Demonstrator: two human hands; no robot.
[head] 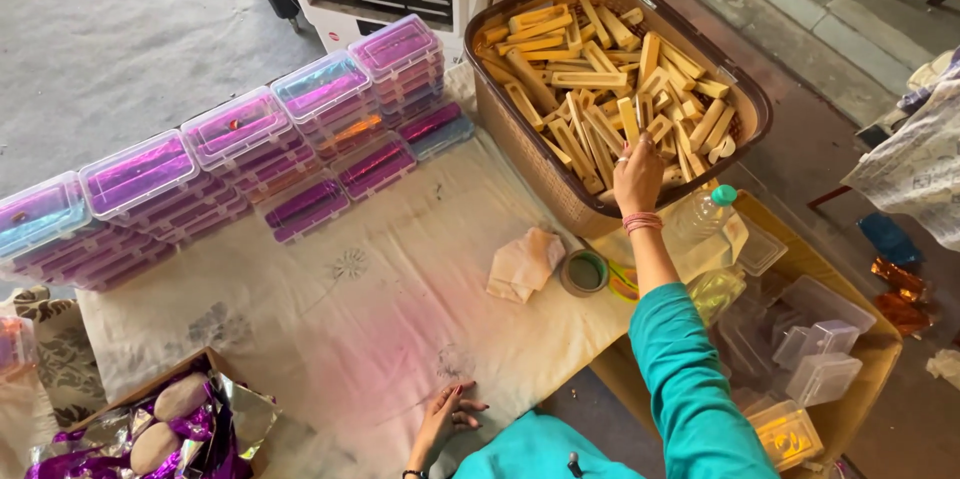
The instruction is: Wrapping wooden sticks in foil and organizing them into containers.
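Right hand in the basket of wooden pieces, left hand flat on the desk.

The right hand [638, 174] reaches into one brown basket [520, 129], its fingers closing on a pale wooden piece [630, 124] among dozens too many to count. Left of the basket stand five stacks of clear boxes [235, 129] with purple contents, and three more such boxes lie in front of them. Just below the basket lie one crumpled cloth [523, 261], one tape roll [584, 272] and one green-capped bottle [702, 214]. The left hand [445, 419] rests open, holding nothing, well below the basket on the desk [380, 339], which is covered with a stained pale cloth. Grey floor surrounds it.
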